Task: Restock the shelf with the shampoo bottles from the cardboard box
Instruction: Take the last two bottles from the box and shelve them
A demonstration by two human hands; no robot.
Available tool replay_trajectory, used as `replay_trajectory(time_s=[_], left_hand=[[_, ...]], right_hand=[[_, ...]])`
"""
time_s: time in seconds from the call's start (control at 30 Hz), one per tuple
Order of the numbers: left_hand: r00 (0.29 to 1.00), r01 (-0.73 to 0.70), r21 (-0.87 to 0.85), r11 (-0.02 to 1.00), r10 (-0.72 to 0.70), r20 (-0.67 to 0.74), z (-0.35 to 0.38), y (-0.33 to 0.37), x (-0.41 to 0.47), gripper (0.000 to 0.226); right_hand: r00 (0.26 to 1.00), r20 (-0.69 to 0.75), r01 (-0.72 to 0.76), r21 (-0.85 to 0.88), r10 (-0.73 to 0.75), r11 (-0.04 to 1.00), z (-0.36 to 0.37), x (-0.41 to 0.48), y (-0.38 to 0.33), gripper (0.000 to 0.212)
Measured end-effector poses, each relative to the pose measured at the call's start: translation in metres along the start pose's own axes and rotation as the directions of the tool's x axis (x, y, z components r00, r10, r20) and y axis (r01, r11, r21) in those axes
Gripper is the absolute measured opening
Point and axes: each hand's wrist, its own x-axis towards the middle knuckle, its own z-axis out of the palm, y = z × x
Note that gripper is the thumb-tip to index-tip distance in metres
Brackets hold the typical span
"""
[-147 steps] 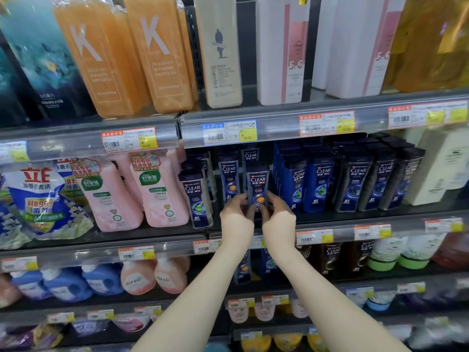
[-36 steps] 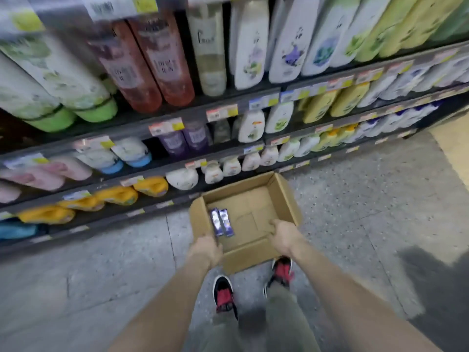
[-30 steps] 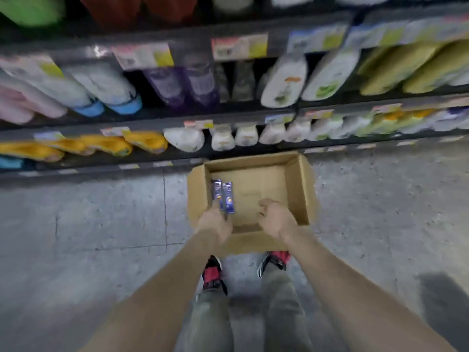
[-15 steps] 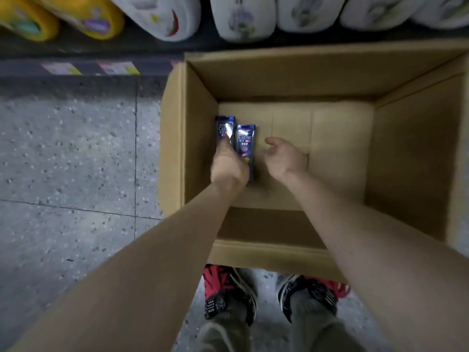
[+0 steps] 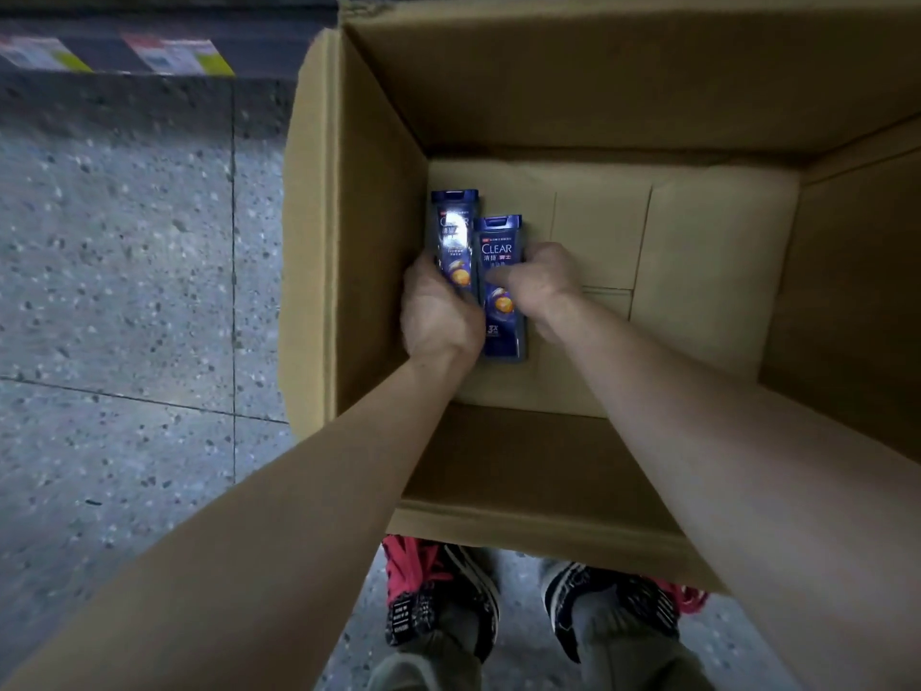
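Nearest, shoes (image 5: 441, 600) on the speckled floor (image 5: 124, 291), toes just under the near wall of the cardboard box (image 5: 369, 241). Both forearms go over that wall and down inside. Left hand (image 5: 438, 311) has its grip clamped round the lower half of the left bottle (image 5: 454, 226). Right hand (image 5: 540, 286) pinches the right bottle (image 5: 502, 336), thumb across the label, fingers hidden on the far side. Both bottles are at the box bottom, left of centre, side by side and touching. Their long axes run near-to-far, caps pointing away from the person, so each hand comes at its bottle from the base end. The left bottle sits slightly farther in and near the left wall; can't tell if either is off the cardboard yet. Step looks like the pick-up, one bottle per hand, and no other bottles show in the box. Room: bare cardboard to the right of the right hand, tall walls all round, top open, so the way out is probably straight up. Tightest spot is likely the left knuckles against the left wall. Glossy bottles could slip or drag on each other. Beyond the box, the shelf base strip with price labels (image 5: 174, 54); the shelf slots themselves are out of view.
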Motion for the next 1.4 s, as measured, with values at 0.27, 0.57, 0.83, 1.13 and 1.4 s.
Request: replay_trajectory(time_s=[0.27,0.57,0.83,1.13,1.4], left_hand=[[0.988,-0.064,0.030,0.998,0.059,0.142,0.022,0.012,0.025,0.050],[0.973,-0.037,-0.123,0.992,0.064,0.222,0.049,0.029,0.005,0.055],[0.927,-0.118,-0.350,0.929,0.229,0.296,-0.070,0.077,-0.076,0.052],[0.857,-0.376,-0.387,0.842,0.475,0.201,-0.388,0.187,-0.244,0.046],[0.699,-0.675,-0.237,0.699,0.708,0.099,-0.675,0.244,-0.383,0.045]], right_hand=[[0.981,-0.180,0.103,0.170,-0.072,0.980,-0.054,-0.007,0.009,0.035],[0.987,-0.132,0.135,0.358,-0.094,0.924,-0.106,-0.038,0.009,0.040],[0.949,-0.131,0.317,0.375,-0.288,0.871,-0.164,-0.179,-0.072,0.043],[0.848,-0.125,0.530,0.196,-0.515,0.825,-0.205,-0.477,-0.269,0.049],[0.632,-0.123,0.775,0.088,-0.766,0.625,-0.191,-0.734,-0.422,0.046]])
